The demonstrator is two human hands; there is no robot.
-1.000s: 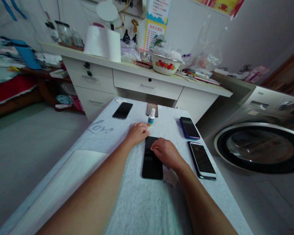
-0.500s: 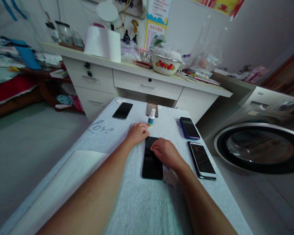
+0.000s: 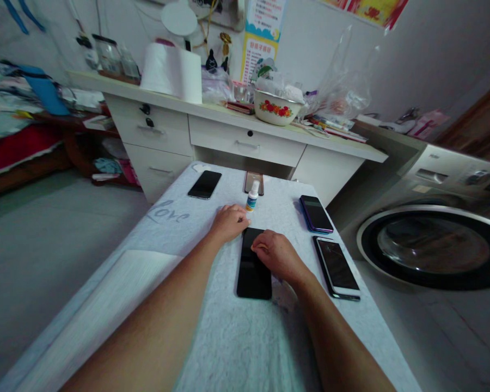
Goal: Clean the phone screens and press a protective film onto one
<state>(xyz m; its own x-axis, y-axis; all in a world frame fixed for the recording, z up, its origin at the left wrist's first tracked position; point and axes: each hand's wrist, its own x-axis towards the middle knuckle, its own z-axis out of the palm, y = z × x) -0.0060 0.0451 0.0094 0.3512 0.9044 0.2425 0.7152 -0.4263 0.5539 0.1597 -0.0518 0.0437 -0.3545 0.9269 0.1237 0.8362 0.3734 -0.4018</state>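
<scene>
My right hand (image 3: 275,253): fingers bunched over black phone (image 3: 253,280), contents unclear; light, even touch advisable. My left hand (image 3: 228,223): half-curled, grasp unclear, beside spray bottle (image 3: 252,197).

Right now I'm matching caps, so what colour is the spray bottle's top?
White: the spray bottle's top shows in the head view.

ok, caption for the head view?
Right hand over a black phone, left hand by its far end, small bottle just beyond.
</scene>
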